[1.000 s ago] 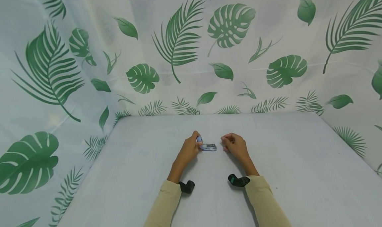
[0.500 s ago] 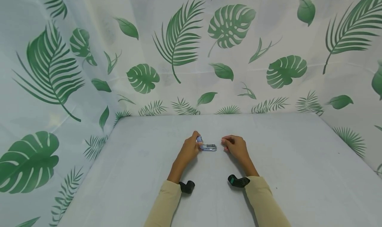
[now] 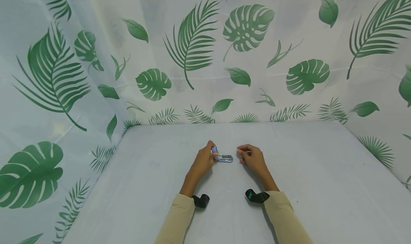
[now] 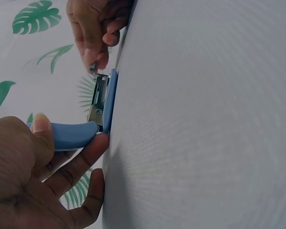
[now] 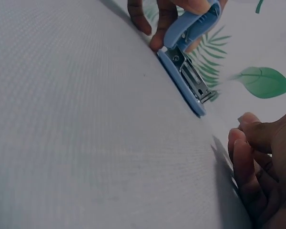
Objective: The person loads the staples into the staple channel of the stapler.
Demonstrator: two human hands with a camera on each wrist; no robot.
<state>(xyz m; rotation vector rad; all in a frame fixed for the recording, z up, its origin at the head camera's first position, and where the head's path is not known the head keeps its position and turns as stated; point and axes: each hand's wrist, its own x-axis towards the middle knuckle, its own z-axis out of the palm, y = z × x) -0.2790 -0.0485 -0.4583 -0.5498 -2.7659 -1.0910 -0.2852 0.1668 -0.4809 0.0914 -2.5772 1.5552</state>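
Observation:
A small blue stapler [image 3: 224, 158] lies on the table with its top cover swung up, baring the metal channel [image 5: 193, 78]. My left hand [image 3: 203, 161] grips the raised blue cover [image 4: 72, 136] between thumb and fingers, its lower fingers beside the hinge. Just off the stapler's front end, my right hand [image 3: 254, 158] pinches a tiny grey metallic piece [image 4: 93, 67] between thumb and forefinger. In the left wrist view this piece is close to the channel's tip; whether they touch I cannot tell. Its shape is mostly hidden by the fingertips.
A white cloth covers the table [image 3: 154, 187]. Behind and to the sides hangs a white curtain [image 3: 205, 94] printed with green leaves. Black wrist devices [image 3: 201, 201] sit on both forearms, at the ends of the beige sleeves [image 3: 178, 219].
My right hand has shifted very slightly left, towards the stapler, still with its fingertips pinched together. The left hand and the stapler have stayed where they were.

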